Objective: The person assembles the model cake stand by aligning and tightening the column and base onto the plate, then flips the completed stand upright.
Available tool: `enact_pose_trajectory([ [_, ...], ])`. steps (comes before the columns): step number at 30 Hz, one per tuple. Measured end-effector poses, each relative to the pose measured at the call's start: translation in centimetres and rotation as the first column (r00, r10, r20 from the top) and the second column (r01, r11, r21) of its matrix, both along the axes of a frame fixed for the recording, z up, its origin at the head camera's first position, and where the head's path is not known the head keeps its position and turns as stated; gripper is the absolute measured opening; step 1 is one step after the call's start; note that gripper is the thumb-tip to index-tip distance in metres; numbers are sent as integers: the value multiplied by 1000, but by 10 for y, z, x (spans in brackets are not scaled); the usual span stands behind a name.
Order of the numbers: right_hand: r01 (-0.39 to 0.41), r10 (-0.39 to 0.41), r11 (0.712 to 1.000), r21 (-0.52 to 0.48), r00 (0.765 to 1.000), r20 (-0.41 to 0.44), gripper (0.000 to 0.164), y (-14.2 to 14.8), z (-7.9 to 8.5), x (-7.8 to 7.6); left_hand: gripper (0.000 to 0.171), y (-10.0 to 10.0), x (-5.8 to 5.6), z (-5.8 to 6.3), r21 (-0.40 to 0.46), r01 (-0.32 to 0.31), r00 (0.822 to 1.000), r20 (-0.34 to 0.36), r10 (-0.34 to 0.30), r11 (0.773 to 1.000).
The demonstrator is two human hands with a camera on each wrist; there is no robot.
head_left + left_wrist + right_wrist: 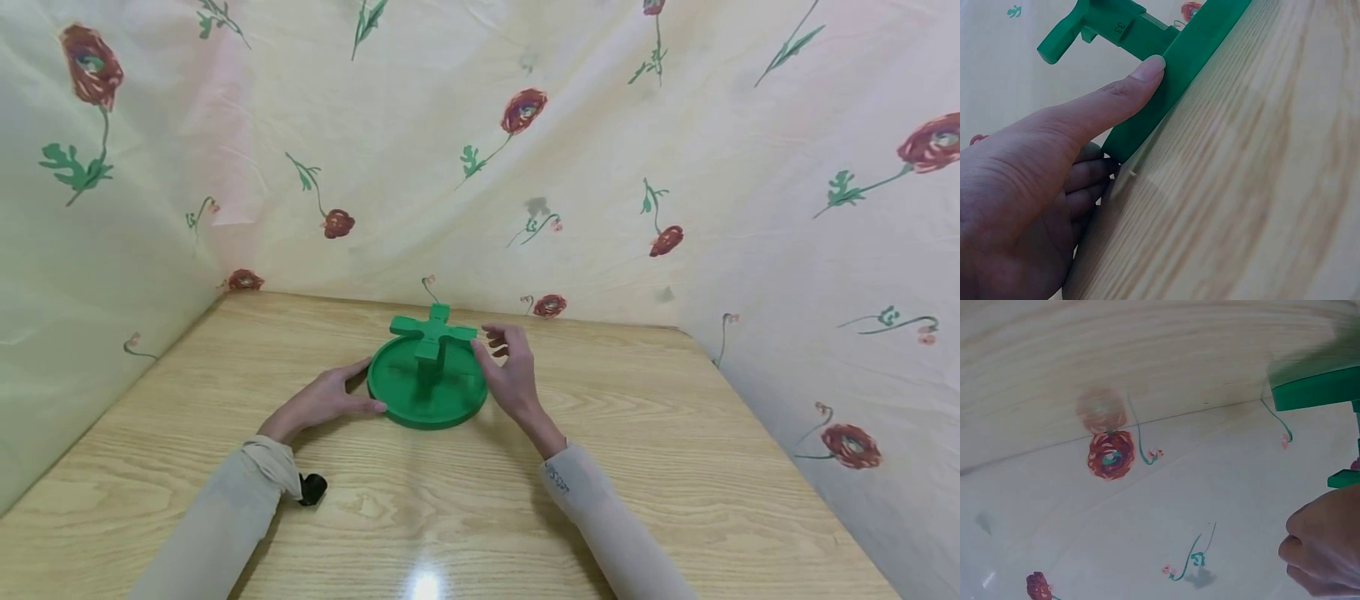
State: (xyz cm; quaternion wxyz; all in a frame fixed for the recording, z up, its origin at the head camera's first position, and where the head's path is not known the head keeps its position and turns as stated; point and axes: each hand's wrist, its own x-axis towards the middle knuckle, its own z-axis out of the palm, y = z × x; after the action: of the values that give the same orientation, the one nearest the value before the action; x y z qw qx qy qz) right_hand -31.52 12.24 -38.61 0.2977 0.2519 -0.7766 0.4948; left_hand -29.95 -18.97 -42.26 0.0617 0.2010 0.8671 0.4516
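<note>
A green stand with a round, rimmed base (397, 404) sits on the wooden table. Its short post carries a cross-shaped top (433, 330) with blunt arms. My left hand (333, 397) holds the left side of the base. In the left wrist view the thumb (1141, 75) lies on the base's outer wall, and the other fingers bend round the edge lower down. At the right arm of the cross is my right hand (513, 371), its thumb tip by the arm's end and its fingers loosely bent. The right wrist view shows this hand (1329, 547) only partly; its fingertips are hidden.
The light wooden table (637, 467) runs back to a flower-patterned cloth (420, 167), which also hangs along both sides. A small black object (312, 488) shows beside the left sleeve cuff.
</note>
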Motion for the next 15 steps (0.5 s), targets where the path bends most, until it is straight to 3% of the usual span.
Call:
enact_pose_trajectory([
  [7,-66,59,995,76,993,99,41,2,-3,-5,103,0,0,0,5,0,1000,5,0,1000],
  [15,-70,62,994,85,993,96,34,0,-3,-5,103,1,0,0,-4,-2,1000,4,2,1000],
])
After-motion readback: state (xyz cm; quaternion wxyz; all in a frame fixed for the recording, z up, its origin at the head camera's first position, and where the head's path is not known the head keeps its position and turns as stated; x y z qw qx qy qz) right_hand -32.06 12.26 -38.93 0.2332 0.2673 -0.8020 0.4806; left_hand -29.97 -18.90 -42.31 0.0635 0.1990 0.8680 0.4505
